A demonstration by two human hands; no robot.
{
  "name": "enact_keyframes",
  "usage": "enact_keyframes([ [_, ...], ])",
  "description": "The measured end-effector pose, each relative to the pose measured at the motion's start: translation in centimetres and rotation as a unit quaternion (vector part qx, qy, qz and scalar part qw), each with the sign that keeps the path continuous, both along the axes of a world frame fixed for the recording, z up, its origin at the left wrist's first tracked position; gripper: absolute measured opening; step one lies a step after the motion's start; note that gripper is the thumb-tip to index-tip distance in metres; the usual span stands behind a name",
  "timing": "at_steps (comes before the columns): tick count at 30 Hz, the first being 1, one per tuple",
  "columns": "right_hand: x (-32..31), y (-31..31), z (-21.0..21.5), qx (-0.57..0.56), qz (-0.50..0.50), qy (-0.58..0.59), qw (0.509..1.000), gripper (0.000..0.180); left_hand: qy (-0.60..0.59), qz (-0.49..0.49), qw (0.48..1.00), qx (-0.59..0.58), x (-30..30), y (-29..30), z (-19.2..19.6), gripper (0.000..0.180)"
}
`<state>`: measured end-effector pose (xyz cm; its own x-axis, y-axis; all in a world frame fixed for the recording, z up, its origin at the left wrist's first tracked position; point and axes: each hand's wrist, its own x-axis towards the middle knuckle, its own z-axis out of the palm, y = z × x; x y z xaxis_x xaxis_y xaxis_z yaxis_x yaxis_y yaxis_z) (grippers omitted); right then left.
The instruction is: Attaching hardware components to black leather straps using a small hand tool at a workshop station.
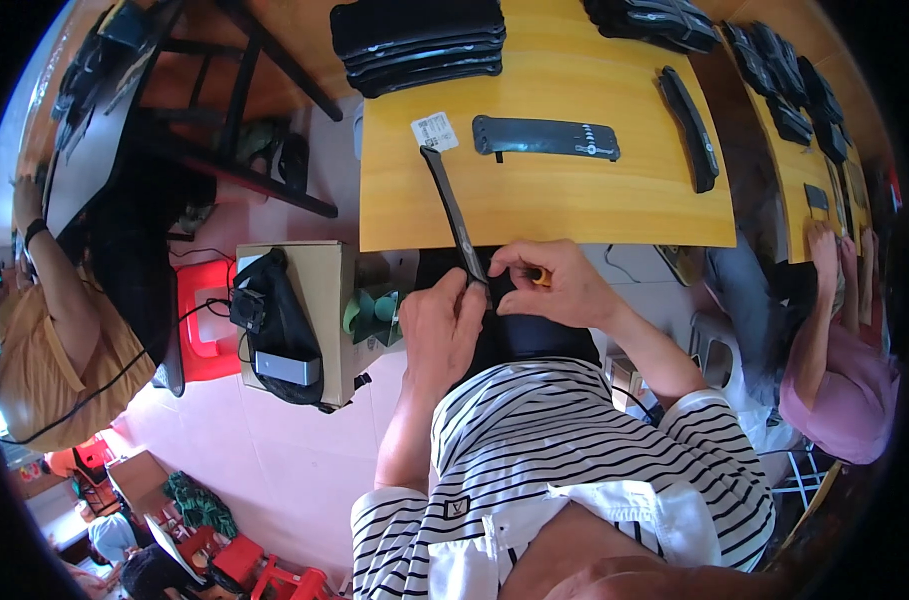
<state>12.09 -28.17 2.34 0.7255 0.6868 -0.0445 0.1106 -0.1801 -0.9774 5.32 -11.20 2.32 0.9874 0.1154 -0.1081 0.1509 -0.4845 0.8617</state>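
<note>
Near the table's front edge, my left hand (438,325) grips the lower end of a long, narrow black strap-like piece (447,202). Its far end lies over the table, beside a small white printed label (436,131). Just right of that lower end is my right hand (560,285), fingers curled around a small tool with a yellow-and-black handle (542,277). The tool's working end is hidden, so its kind is unclear. Farther in lies a flat, dark printed band (547,137) with a short tab below it. Another black band (689,130) stands on edge at the right.
Stacks of black bands sit at the back of the yellow table (595,215), including a left stack (418,45). A cardboard box (343,300) bearing a black bag (280,340) stands at left, beside a red stool (205,320). Co-workers sit at tables on both sides.
</note>
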Motion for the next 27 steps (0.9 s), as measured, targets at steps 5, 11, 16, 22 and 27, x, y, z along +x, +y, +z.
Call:
enact_keyframes([
  [5,0.9,0.6,1.2,0.012,0.079,-0.112,0.991,0.022,0.053,-0.061,0.99,-0.116,-1.1,0.0,3.2,0.023],
  [11,0.7,0.7,1.8,0.069,0.167,-0.014,0.984,0.017,0.034,-0.066,0.965,-0.252,-2.0,0.2,2.9,0.025],
  [16,-0.5,0.6,1.4,0.179,0.124,0.318,0.923,0.015,0.015,-0.077,0.895,-0.44,-1.9,0.0,2.1,0.023],
  [22,-0.6,0.8,1.3,0.159,0.057,0.204,0.964,0.015,-0.012,-0.03,0.981,-0.189,-1.6,-1.1,2.6,0.025],
  [27,-0.9,0.3,1.5,0.143,0.041,0.277,0.949,0.017,-0.001,-0.026,0.972,-0.234,-1.7,-1.3,2.9,0.028],
])
